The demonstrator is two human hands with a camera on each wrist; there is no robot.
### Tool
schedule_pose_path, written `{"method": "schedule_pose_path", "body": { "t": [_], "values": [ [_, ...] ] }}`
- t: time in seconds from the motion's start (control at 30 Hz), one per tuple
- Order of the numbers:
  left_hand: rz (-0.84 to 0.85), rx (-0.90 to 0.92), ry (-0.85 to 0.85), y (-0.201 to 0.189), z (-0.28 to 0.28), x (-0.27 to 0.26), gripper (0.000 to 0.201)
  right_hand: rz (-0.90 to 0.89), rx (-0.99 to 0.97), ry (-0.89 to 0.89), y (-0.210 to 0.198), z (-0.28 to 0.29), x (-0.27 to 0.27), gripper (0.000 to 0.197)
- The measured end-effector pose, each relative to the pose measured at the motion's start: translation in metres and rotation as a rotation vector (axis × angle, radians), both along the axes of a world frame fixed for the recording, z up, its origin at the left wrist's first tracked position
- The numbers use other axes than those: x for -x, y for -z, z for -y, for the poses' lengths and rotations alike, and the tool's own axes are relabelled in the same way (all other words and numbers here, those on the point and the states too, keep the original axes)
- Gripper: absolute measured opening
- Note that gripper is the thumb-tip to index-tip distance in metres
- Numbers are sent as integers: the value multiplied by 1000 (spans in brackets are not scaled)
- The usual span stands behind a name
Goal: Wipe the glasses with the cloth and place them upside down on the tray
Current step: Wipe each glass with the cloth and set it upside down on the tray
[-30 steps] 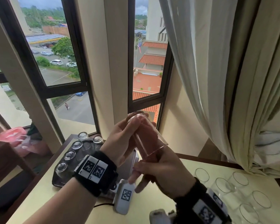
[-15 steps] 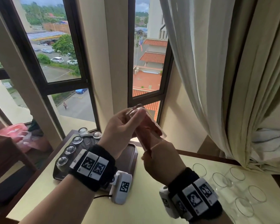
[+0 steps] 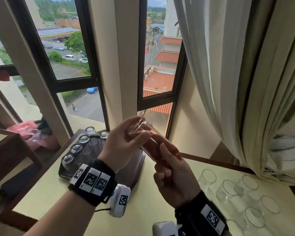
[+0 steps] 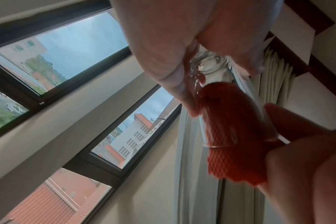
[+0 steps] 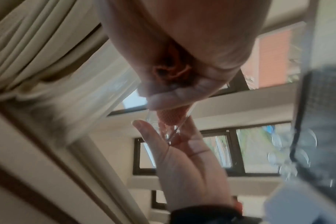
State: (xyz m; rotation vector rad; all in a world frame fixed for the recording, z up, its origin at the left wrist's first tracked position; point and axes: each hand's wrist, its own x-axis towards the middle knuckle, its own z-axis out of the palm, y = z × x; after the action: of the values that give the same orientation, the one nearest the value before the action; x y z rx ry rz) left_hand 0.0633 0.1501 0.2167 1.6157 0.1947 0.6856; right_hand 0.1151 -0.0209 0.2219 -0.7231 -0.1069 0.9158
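- We see the left hand (image 3: 122, 147) gripping the base end of a clear drinking glass (image 3: 144, 133), fingers curled round it, held up in the air above the table (image 3: 85, 193) in front of the window (image 3: 157, 65).
- Glass is tilted, base up-left, open rim down-right toward the right hand (image 3: 173, 178).
- Right hand is clenched on an orange-red cloth (image 4: 230, 125) and has it stuffed inside the glass (waffle texture shows through the wall in the left wrist view); thumb lies along the outside near the rim.
- Some cloth hangs out past the rim, bunched in the right palm.
- We count five glasses upside down (image 3: 76, 148) on the dark tray (image 3: 136, 172), at its left and far edges, below and left of the hands.
- Upright glasses (image 3: 230, 191) stand clustered on the table to the right, well apart from the tray (exact count unclear, they run off frame).
- Cream curtain (image 3: 228, 82) hangs at right.
- Both wrists carry black bands with tag markers (image 3: 92, 181).
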Motion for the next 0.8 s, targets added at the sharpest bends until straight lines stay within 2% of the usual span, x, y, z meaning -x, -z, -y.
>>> {"method": "schedule_pose_path", "body": {
  "t": [0.07, 0.2, 0.27, 0.37, 0.43, 0.53, 0.6, 0.63, 0.7, 0.8],
  "values": [
    [-14, -76, -58, 5, 5, 10, 46, 191, 166, 80, 0, 3, 5, 16],
    [-39, -58, -234, 25, 1, 35, 55, 415, 442, 179, 18, 9, 13, 6],
    [-75, -46, -320, 37, -6, 50, 62, 566, 600, 293, 40, 9, 13, 12],
    [-168, -66, -389, 53, -16, 73, 58, 906, 802, 415, 69, 8, 9, 36],
    [-250, -111, -406, 66, -23, 85, 58, 1125, 911, 467, 83, 7, 4, 30],
    [-350, -120, -468, 91, -45, 95, 63, 1461, 878, 563, 93, 2, -3, 18],
    [-395, -83, -509, 108, -62, 94, 65, 1667, 765, 520, 93, -7, -8, 17],
    [-412, -54, -533, 118, -72, 91, 66, 1738, 712, 456, 94, -12, -12, 24],
    [-435, -6, -583, 136, -92, 83, 69, 1792, 617, 295, 97, -22, -15, 25],
    [-506, -4, -617, 159, -121, 66, 68, 1717, 573, 105, 104, -33, -14, 19]
  ]
}}
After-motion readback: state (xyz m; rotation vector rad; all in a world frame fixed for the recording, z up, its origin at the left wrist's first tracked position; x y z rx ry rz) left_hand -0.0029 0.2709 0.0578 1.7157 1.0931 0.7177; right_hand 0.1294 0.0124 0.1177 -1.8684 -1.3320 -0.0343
